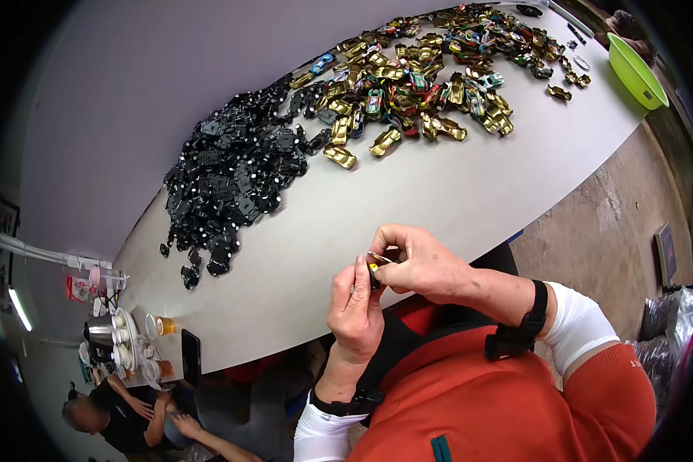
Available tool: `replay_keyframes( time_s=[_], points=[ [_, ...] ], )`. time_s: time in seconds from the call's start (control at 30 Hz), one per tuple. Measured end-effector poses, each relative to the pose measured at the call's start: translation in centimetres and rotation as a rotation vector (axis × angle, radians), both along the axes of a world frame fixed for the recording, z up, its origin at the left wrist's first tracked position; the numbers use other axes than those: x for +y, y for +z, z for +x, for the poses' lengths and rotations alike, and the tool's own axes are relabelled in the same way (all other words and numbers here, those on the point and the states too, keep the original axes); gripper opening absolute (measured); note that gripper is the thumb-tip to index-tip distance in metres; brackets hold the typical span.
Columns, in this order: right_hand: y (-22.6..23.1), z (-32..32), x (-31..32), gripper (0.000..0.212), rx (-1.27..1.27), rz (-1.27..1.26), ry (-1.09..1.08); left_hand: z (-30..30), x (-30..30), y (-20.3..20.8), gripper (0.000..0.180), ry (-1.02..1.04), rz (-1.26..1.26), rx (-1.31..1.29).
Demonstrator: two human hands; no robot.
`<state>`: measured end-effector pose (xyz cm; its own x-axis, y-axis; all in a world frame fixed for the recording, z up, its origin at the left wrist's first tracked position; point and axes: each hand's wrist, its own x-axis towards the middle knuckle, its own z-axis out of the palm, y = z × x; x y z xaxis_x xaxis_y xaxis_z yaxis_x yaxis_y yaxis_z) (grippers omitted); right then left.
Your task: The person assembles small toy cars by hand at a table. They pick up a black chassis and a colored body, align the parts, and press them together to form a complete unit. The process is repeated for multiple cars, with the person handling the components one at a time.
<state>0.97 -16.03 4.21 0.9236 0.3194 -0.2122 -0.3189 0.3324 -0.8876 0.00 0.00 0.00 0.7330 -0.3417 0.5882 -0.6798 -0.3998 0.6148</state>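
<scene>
Between left hand (356, 308) and right hand (420, 266): 1 toy car piece (374, 269), small and dark with a yellow patch, pinched over the near edge of the tabletop (323, 223).
Lie of the piece: directly off the left hand's fingertips, just left of the right hand, about equally near both; mostly covered along its long axis, seemingly pointing forward.
Left hand's grip: closed on the piece, with thumb upright along its left side.
Right hand's grip: closed on the same piece from the right, with fingertips bent over a gold edge.
Black bases (231, 169): heaped ahead and to the left of the left hand, well apart from it, with 1 stray base (190, 276) straight out to the left.
Toy car bodies (389, 73): heaped ahead of the right hand, mostly gold, some multicoloured, with 1 gold body (339, 158) at the near fringe, ahead of the hands.
Green basin (639, 69): far ahead and right of the right hand, by the tabletop's end; cannot tell any contents.
Clear cup (156, 326): left of the left hand, well apart, holding amber liquid (167, 326); near a black phone (191, 356).
White tray (134, 333): farther left beyond the cup, bearing several white cups (121, 336).
</scene>
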Motion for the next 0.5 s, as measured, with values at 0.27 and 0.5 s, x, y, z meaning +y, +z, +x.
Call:
replay_keyframes(
  time_s=[0.27,0.5],
  points=[
    [0.4,-0.6,-0.1,0.016,0.027,0.068,0.010,-0.3,0.8,0.9,0.033,-0.266,-0.563,0.559],
    [-0.1,-0.9,0.5,0.019,0.008,0.138,-0.046,-0.5,0.3,0.7,0.032,-0.107,-0.434,0.387]
  ],
)
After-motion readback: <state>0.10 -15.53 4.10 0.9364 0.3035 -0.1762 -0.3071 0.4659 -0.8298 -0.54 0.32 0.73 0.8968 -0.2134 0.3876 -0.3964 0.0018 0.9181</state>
